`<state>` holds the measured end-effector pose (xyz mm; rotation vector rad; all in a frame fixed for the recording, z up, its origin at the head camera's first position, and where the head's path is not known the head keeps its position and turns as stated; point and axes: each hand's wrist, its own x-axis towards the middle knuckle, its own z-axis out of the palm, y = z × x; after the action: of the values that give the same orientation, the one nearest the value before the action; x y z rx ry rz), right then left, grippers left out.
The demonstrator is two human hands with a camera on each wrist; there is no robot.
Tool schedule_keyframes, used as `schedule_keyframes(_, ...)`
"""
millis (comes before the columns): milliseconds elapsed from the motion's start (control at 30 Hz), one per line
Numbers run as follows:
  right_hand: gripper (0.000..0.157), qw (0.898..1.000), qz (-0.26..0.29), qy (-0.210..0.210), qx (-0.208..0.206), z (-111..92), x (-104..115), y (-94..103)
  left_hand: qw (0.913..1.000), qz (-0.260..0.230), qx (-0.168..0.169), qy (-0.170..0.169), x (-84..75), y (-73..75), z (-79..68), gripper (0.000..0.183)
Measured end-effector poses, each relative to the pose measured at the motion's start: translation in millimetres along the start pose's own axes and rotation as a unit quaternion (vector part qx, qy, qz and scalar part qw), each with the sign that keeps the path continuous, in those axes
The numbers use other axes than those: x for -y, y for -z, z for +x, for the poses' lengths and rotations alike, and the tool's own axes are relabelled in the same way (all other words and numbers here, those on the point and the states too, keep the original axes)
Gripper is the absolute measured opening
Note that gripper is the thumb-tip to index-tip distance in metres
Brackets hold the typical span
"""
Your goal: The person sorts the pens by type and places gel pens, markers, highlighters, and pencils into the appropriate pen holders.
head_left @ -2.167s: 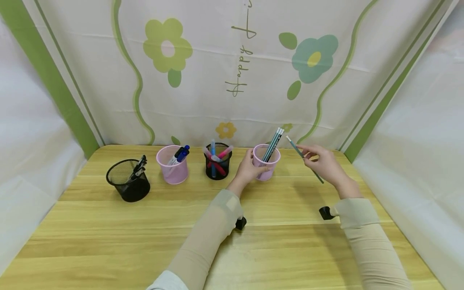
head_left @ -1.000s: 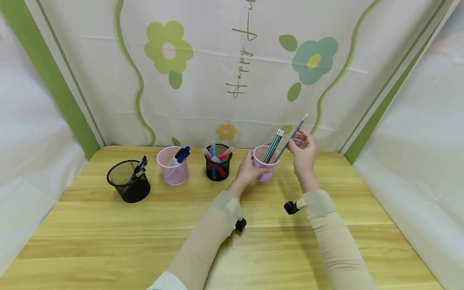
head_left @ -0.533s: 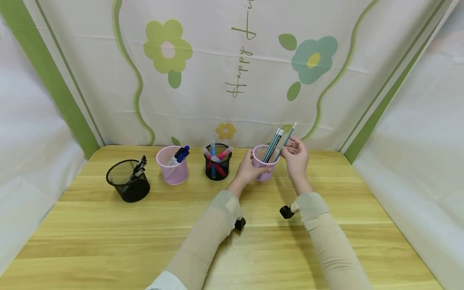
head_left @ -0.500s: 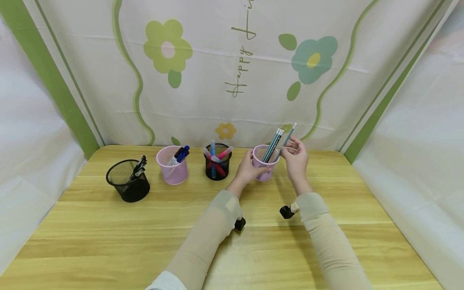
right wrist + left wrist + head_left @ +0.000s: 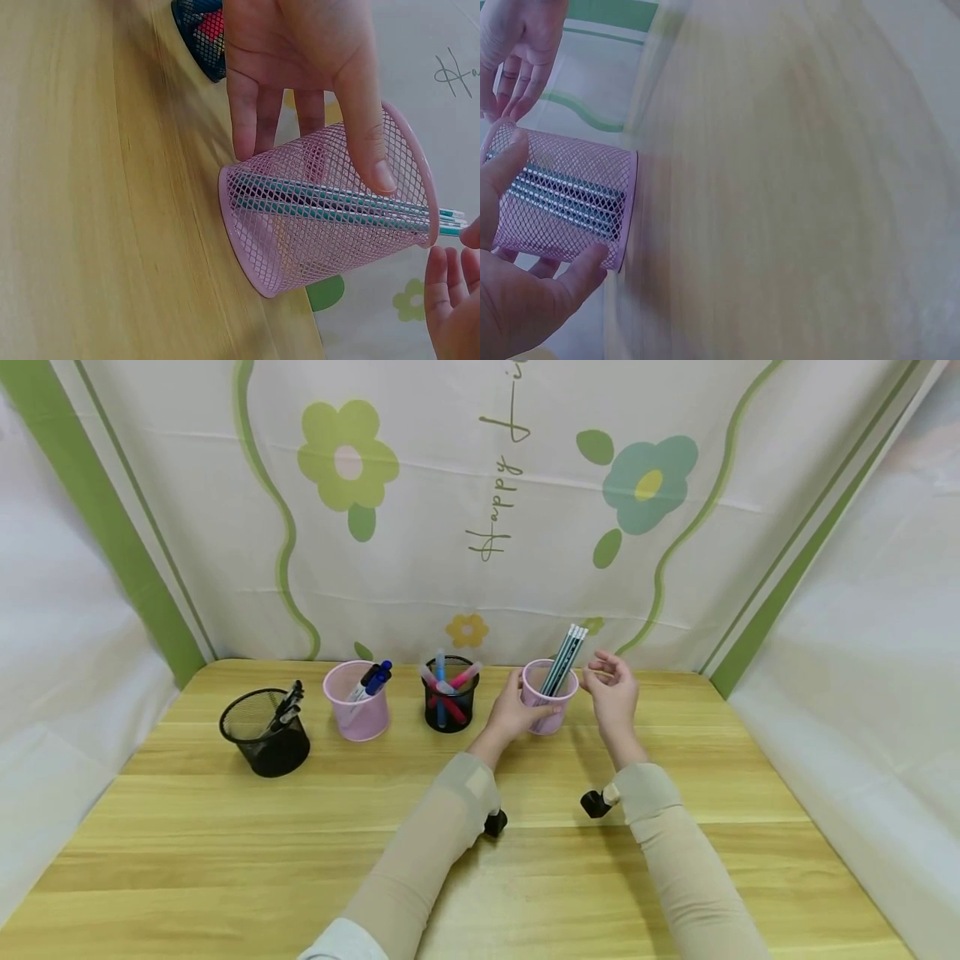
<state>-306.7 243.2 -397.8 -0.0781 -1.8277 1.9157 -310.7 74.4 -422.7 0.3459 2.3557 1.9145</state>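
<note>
My left hand (image 5: 512, 712) grips a pink mesh pencil cup (image 5: 553, 724) at the back of the table, right of centre. Its thumb lies across the near side and its fingers go round the left. Inside lean several green-and-dark striped pencils (image 5: 564, 660), white ends up, resting toward the right rim. Through the mesh in the left wrist view, the pencils (image 5: 562, 199) lie side by side down to the base. My right hand (image 5: 615, 695) hovers just right of the rim, fingers loosely bent, with no pencil in them.
To the left stand a black mesh cup (image 5: 448, 720) with pink and blue markers, a pink cup (image 5: 360, 724) with blue and black-capped pens, and a wider black mesh cup (image 5: 277, 758) with black pens. A printed curtain (image 5: 420, 568) hangs behind the wooden table (image 5: 300, 860).
My right hand brought a pencil from the right over to the cup, turned it white end up, and let it drop in with the others. The left hand kept its grip.
</note>
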Motion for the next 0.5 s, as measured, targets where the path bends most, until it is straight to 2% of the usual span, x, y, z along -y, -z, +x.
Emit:
schedule_keyframes(133, 0.035, 1.0, -0.006, -0.001, -0.002, 0.9, -1.6, -0.4, 1.0, -0.005, -0.003, 0.004, 1.1, -1.1, 1.1, 0.087)
schedule_keyframes(300, 0.035, 1.0, -0.012, 0.009, 0.009, 2.2, 1.4, -1.0, 0.9995, -0.009, -0.003, 0.03, 0.4, -0.1, 2.2, 0.092)
schedule_keyframes(500, 0.029, 0.999, -0.021, 0.013, 0.028, 4.2, 6.6, -0.5, 0.9987, 0.011, -0.005, 0.05, -5.8, 4.5, 1.2, 0.101)
